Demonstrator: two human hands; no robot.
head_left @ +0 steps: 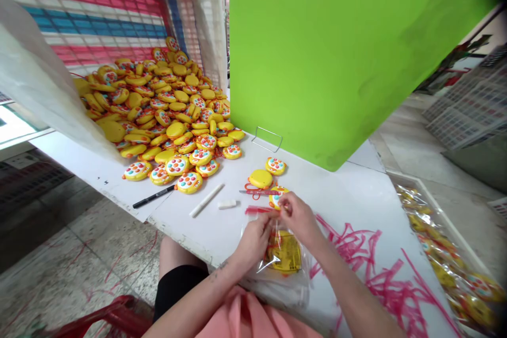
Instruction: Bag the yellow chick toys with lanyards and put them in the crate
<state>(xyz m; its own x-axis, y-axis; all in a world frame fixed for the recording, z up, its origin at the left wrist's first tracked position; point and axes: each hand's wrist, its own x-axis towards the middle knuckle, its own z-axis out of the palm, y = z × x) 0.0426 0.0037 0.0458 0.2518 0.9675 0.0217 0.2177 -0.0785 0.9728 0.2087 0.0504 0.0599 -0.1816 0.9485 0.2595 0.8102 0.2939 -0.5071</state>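
A clear plastic bag (263, 269) lies at the front edge of the table with a yellow toy (285, 252) inside. My left hand (253, 236) is closed on its top edge, beside a pink-red strip (257, 210). My right hand (299, 217) pinches at the bag's upper right corner; its fingertips partly hide what they grip. Just beyond the hands lie a yellow toy with coloured dots (276, 166), another turned plain side up (260, 178), and a third (275, 199) partly covered by my right hand. A thin red tool with loops (253, 191), perhaps scissors, lies among them.
A large heap of yellow toys (174, 111) spills from a lined cage at left. A tall green panel (336, 53) stands behind. Nearby lie a black marker (153, 197), a white pen (206, 200) and a white cap (227, 204). Pink strips (392, 290) and a bin of bagged toys (425, 190) are at right.
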